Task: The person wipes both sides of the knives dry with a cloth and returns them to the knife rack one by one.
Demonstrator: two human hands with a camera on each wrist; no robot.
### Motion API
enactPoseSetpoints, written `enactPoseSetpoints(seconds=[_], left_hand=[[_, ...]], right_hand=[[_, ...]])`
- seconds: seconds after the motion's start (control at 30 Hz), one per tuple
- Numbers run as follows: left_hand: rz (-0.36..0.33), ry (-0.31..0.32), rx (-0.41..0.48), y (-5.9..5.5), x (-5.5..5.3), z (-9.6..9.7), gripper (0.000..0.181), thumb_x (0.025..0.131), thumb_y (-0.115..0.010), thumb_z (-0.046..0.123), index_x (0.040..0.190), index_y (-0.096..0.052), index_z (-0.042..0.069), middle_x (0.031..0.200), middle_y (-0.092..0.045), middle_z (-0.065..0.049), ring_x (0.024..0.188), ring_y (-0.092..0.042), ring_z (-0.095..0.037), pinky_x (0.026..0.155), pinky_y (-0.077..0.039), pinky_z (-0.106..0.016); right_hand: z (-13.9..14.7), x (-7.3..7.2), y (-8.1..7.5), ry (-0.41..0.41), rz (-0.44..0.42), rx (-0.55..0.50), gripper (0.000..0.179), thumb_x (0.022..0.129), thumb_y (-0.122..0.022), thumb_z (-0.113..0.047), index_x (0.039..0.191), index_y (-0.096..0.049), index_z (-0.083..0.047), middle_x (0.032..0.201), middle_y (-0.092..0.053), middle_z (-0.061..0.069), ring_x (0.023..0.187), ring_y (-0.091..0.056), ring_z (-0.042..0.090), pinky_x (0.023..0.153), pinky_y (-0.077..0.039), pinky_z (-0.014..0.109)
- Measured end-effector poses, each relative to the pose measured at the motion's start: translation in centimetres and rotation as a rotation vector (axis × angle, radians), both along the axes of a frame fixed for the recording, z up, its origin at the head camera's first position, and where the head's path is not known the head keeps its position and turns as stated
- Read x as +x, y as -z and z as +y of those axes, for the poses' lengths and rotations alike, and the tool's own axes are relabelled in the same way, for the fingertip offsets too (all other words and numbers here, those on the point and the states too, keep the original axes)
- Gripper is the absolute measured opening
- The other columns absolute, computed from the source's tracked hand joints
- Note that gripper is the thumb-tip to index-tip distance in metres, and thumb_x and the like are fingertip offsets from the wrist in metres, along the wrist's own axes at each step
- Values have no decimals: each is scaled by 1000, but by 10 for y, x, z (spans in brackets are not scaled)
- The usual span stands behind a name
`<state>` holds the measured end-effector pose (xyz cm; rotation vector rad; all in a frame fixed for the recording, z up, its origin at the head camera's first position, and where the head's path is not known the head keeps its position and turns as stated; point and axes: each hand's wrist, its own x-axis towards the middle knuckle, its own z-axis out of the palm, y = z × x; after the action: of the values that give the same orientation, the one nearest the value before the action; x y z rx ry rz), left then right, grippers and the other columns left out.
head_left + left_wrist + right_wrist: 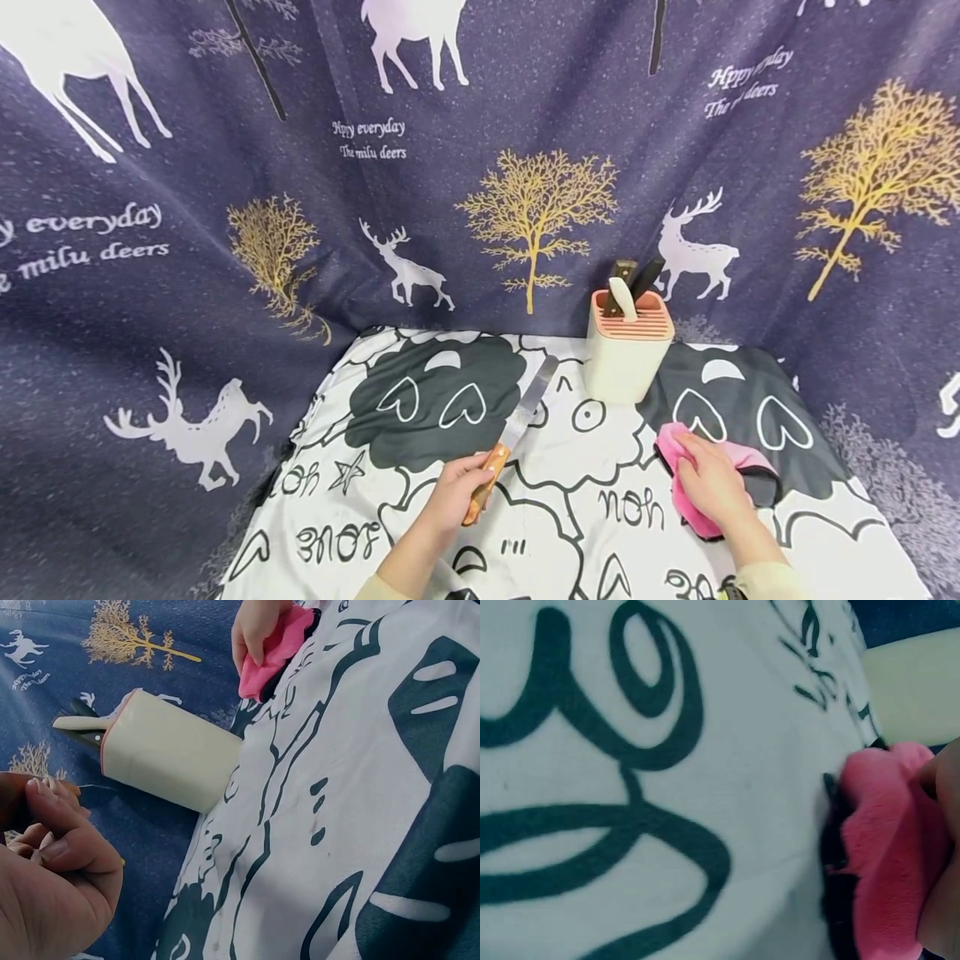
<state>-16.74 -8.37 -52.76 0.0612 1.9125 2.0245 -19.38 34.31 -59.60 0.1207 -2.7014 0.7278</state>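
Note:
My left hand (pixel 457 492) grips the orange wooden handle (pixel 487 483) of a long, straight-bladed knife (pixel 528 408). Its blade slants up and away to the right, above the patterned cloth. In the left wrist view, the curled fingers (pixel 64 817) and thumb show around the handle, and the blade is seen nearly edge-on. My right hand (pixel 712 479) holds a bunched pink cloth (pixel 746 456) with black edging, low over the bed-like surface on the right. In the right wrist view, the pink cloth (pixel 885 855) bulges between thumb and fingers.
A cream knife block (pixel 626 367) with a pink slotted top stands at the back, right of the blade. Brown, white and black handles (pixel 622 298) stick out of it. A white cover (pixel 540 533) with black cartoon drawings lies underneath; a dark deer-print curtain (pixel 450 192) hangs behind.

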Motion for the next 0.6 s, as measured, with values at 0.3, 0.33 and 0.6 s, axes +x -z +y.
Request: enactPoseSetpoints(seconds=[0.3,0.33,0.6], left_hand=[[66,-94,-39,1,-1,2,32,94,-65,10,109,-64,-18,61,-58,3,48,-53,-9,39,-41,-19],[81,-102,-55,0,-2,3,29,93,-66,9,103,-63,-18,59,-58,3,46,-52,-9,39,-40,-19],[332,-78,-278,-20,-22,2,10,89,-71,6,81,-65,2,58,-57,2,42,-46,-2,39,-38,-17]], right_hand=[[0,0,13,9,-38,-13,47,93,-62,-11,139,-59,-8,146,-55,24,133,-46,49,98,-38,72],[0,0,14,10,-41,-20,47,93,-62,-10,140,-59,-8,147,-54,24,134,-46,50,98,-38,72],[4,1,16,18,-6,-35,48,91,-63,-10,139,-60,-7,146,-56,25,133,-46,52,99,-37,71]])
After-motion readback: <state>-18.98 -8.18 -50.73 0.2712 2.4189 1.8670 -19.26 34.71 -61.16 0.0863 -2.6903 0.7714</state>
